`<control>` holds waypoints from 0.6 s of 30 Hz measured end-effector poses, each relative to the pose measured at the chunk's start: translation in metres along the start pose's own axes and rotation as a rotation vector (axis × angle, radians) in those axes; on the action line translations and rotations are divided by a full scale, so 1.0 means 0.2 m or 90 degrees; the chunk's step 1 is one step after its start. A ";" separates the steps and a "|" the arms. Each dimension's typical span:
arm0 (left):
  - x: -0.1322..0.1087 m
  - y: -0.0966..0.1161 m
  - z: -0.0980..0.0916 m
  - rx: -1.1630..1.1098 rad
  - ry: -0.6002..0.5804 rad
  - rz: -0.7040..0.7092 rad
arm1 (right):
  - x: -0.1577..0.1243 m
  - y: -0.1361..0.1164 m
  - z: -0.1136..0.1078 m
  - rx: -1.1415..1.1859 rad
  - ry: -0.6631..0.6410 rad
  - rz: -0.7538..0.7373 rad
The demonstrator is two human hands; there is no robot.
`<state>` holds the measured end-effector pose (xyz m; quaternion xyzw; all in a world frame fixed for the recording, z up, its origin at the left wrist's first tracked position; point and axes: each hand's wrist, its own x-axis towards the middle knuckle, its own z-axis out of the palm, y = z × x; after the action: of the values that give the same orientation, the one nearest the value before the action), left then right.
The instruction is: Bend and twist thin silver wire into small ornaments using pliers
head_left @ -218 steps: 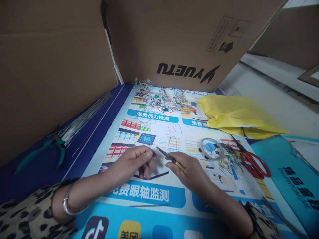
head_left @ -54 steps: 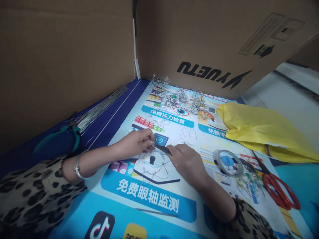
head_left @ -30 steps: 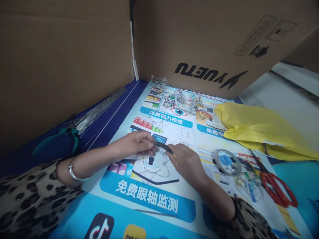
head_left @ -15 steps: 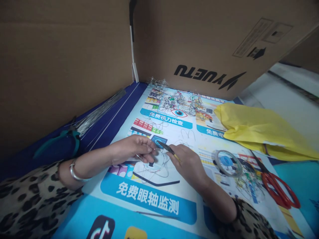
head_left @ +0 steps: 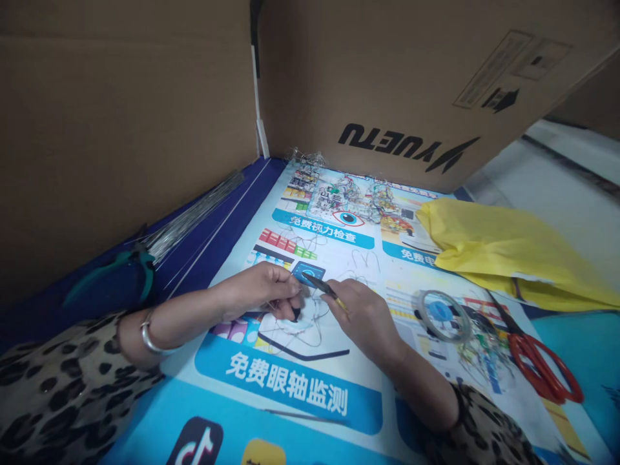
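My left hand (head_left: pixel 266 289) is closed, with thumb and fingers pinched together on a thin wire whose ends are hard to make out. My right hand (head_left: pixel 363 316) is wrapped round dark pliers (head_left: pixel 317 283) with a yellowish handle. Their dark tip points left and lies close to my left fingertips; whether it touches the wire cannot be told. Beneath both hands, loops of thin wire (head_left: pixel 312 329) lie on the printed sheet (head_left: pixel 368 355).
Teal-handled pliers (head_left: pixel 121 271) and a bundle of straight wires (head_left: pixel 194 216) lie left. Tangled coloured wires (head_left: pixel 358 197) are at the back. Right are a tape roll (head_left: pixel 443 315), red scissors (head_left: pixel 542 365) and a yellow bag (head_left: pixel 504 245). Cardboard (head_left: pixel 368 77) stands behind.
The fingers of my left hand have curled in slightly, and the tip of the pliers has shifted a little to the left. The surroundings look the same.
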<state>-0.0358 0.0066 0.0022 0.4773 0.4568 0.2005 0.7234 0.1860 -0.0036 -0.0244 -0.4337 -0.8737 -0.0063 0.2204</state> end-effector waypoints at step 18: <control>-0.01 -0.01 0.02 0.030 0.042 0.012 | 0.00 -0.01 -0.01 -0.005 0.000 0.021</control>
<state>-0.0324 0.0026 0.0022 0.4915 0.4806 0.2122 0.6946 0.1854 -0.0052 -0.0227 -0.4492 -0.8662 -0.0063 0.2189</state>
